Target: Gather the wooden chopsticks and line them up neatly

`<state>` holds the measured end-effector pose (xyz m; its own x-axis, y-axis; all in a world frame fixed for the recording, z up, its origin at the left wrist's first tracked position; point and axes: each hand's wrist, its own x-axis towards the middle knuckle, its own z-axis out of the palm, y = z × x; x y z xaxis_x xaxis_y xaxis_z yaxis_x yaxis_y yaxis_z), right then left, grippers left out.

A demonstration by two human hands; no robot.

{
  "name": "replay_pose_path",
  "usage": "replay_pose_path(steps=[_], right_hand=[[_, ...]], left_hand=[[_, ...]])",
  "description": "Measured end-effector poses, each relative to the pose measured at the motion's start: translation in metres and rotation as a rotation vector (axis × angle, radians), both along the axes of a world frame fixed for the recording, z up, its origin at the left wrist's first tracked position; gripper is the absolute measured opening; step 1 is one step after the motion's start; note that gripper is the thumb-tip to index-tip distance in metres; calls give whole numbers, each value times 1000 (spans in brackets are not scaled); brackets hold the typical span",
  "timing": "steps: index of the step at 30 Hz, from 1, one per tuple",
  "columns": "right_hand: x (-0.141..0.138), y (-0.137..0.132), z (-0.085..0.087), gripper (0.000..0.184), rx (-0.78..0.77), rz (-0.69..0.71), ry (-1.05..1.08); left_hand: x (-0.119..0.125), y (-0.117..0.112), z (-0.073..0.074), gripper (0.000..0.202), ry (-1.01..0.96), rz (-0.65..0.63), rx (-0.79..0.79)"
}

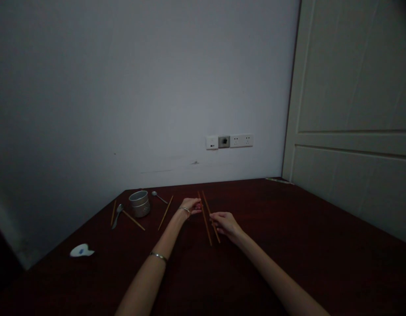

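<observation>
My left hand (191, 205) pinches a wooden chopstick (206, 221) near its upper part. Beside it, my right hand (224, 223) has its fingers closed on a second chopstick (206, 203) around the middle. The two sticks lie almost parallel, slanting down to the right, with a narrow gap between them. Left of my left hand, another chopstick (165, 213) lies alone on the dark red table (271, 254). A metal cup (140, 204) stands farther left, with a small metal spoon (159, 197) behind it to the right.
At the left lie a chopstick (133, 220), another chopstick (113, 213) and a metal spoon (117, 216). A white spoon (81, 250) rests nearer the left edge. Wall sockets (241, 140) sit above the table's back edge, and a pale panelled door (350, 162) borders the right side.
</observation>
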<state>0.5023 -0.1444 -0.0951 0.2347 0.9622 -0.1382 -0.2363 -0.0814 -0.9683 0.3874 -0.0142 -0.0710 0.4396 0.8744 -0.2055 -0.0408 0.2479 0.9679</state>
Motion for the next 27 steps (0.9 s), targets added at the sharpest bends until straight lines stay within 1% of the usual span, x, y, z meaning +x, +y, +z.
replay_pose_path(steps=[3, 7, 13, 17, 21, 27], right_hand=[[-3, -1, 0, 14, 24, 22, 24], [-7, -1, -1, 13, 27, 36, 6], [-9, 3, -8, 12, 34, 36, -47], [-10, 6, -11, 13, 25, 16, -43], [-11, 3, -8, 17, 37, 25, -22], [-12, 1, -4, 15, 17, 6, -43]], left_hand=[[0, 0, -4, 11, 5, 16, 1], [0, 0, -8, 10, 12, 13, -1], [0, -3, -9, 10, 14, 11, -26], [0, -7, -9, 10, 8, 20, -27], [2, -10, -11, 11, -9, 28, -18], [4, -13, -13, 13, -11, 53, -18]])
